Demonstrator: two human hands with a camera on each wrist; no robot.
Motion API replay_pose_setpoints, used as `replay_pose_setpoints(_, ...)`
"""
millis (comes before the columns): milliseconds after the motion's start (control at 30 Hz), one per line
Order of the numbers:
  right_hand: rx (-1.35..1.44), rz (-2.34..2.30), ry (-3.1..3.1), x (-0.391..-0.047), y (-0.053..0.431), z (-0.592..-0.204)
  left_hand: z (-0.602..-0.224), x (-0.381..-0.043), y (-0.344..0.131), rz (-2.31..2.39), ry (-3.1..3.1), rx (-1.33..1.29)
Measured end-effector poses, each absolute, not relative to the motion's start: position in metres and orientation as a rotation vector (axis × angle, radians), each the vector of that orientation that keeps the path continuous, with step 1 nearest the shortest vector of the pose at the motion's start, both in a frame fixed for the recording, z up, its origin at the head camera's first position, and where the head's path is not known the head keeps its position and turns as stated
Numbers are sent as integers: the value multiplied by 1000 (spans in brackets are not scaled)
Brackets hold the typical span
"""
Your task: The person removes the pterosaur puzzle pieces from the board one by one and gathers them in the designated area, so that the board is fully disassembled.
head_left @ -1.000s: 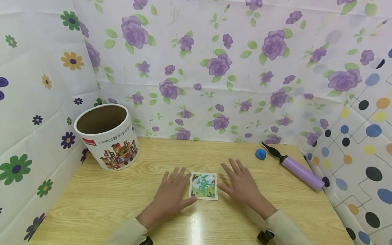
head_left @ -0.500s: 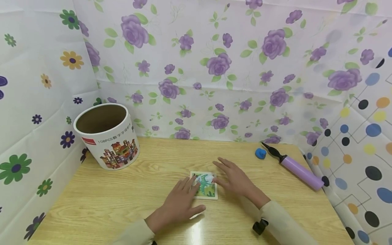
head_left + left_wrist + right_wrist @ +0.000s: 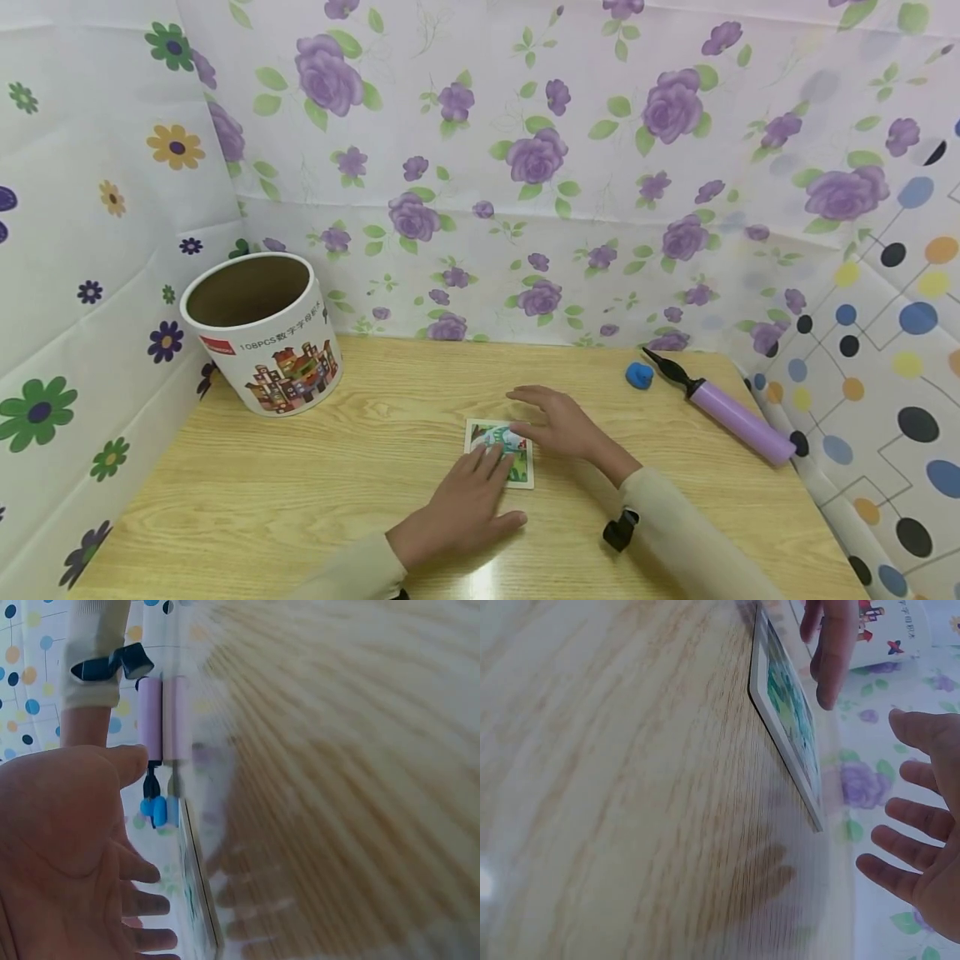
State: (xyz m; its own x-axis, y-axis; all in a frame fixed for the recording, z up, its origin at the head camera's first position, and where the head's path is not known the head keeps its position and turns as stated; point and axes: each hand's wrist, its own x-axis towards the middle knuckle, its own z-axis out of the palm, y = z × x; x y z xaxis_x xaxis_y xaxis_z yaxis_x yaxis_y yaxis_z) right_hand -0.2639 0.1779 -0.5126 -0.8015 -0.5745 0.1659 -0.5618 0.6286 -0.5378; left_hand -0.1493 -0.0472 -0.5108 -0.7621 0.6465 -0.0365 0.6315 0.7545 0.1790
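- Lying flat approx. mid table [image 3: 300, 483]: one sq. picture board [image 3: 521, 468], pale rim, teal/green print.
- Handling (est.): light, stiff; face prob. smooth, so flat fingers may slide on it. Fragility low, tho' rim corners could chip if dropped.
- Hold pts (rec.): opp. rim edges, left and right, thumb vs. fingers; edge is thin and sits low, so fingertips likely need to get under it.
- L hand [image 3: 468, 504]: over board's near-left part, fingers extended and spread, nothing gripped; fingertips appear just above face, contact not confirmed.
- R hand [image 3: 566, 429]: beside far-right corner, thumb and fingers well apart, nothing gripped; gap betw. hand and board visible in R wrist view.
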Motion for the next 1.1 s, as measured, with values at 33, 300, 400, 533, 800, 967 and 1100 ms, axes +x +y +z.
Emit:
replay_pose_setpoints(33,-978,-927,2802,-266,177,-513,-511,-150,-46,234,2847,1037)
replay_pose_setpoints(300,-962,-1058,2672,-279,168,-525,-514,-154,-37,219,2849,966)
replay_pose_setpoints(400,-972,-1054,2666,-283,163,-530,-514,-156,-36,215,2838,958)
replay_pose_setpoints(533,-1006,-1077,2630,-287,157,-534,-517,-158,-35,229,2814,942)
replay_pose_setpoints(800,-1024,-1068,2604,-293,143,-539,-521,-160,-35,233,2776,919)
replay_pose_setpoints(967,-990,-1009,2620,-294,136,-542,-517,-156,-35,204,2770,906)
replay_pose_setpoints(1100,-1002,-969,2626,-295,132,-542,-517,-154,-34,178,2782,901)
